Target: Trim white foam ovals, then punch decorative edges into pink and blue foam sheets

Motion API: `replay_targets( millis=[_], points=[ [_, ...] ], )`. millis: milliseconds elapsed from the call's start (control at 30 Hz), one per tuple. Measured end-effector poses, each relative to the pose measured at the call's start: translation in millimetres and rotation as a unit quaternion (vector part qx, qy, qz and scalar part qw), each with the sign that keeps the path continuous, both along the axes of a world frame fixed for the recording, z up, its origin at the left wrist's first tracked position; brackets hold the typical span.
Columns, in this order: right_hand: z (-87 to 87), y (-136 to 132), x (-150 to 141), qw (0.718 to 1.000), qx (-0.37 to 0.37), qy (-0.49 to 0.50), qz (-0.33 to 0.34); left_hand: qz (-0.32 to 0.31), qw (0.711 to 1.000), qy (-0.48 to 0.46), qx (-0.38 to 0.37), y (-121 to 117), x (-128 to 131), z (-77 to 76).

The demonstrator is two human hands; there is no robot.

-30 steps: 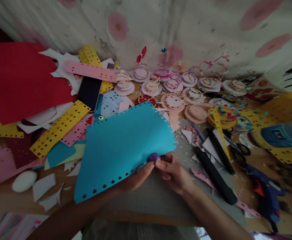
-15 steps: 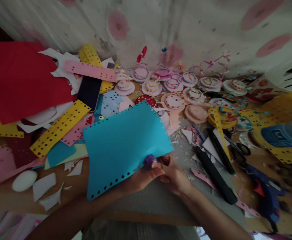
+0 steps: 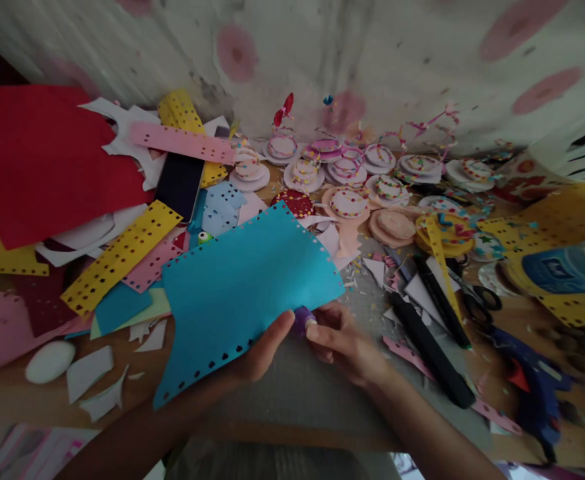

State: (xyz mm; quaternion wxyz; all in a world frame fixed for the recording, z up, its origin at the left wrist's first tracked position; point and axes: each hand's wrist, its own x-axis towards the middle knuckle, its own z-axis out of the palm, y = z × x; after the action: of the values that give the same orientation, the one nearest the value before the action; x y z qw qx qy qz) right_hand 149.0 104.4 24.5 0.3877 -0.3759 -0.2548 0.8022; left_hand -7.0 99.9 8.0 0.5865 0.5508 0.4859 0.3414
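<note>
A bright blue sheet [image 3: 247,273] with small punched holes along several edges tilts over the table's middle. My left hand [image 3: 267,350] grips its near edge, thumb on top and fingers hidden underneath. In my right hand [image 3: 345,343] is a small purple craft punch [image 3: 302,320], pinched between thumb and fingers at the sheet's near right edge. Whether the edge sits inside the punch's slot I cannot tell. The left thumb tip lies just beside the punch.
Small decorated hats [image 3: 349,202] crowd the back by the wall. Coloured scraps, a yellow punched strip [image 3: 122,257] and a phone [image 3: 179,183] lie left. To the right are a black cutter [image 3: 429,350], scissors [image 3: 482,303], a blue glue gun [image 3: 537,387] and a labelled jar [image 3: 562,270].
My left thumb has moved left, off the punch. The sheet has shifted slightly left and its near left corner has dropped a little. The right hand keeps hold of the punch.
</note>
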Motion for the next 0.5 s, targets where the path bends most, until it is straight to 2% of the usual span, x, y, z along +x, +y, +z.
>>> replay_targets(
  millis=[100,233,500],
  points=[
    [2.2,3.8,6.9,1.0,-0.004,-0.023,0.005,0.053,0.998,0.002,-0.032,-3.3,-4.1,-12.3],
    [4.2,8.3,13.2,0.999,-0.002,-0.042,0.005,0.067,0.997,0.008,-0.027,-4.8,-7.6,-21.3],
    [3.9,9.2,11.9,0.999,-0.039,-0.026,-0.001,0.084,0.994,0.069,0.026,-2.4,-9.0,-10.6]
  ],
)
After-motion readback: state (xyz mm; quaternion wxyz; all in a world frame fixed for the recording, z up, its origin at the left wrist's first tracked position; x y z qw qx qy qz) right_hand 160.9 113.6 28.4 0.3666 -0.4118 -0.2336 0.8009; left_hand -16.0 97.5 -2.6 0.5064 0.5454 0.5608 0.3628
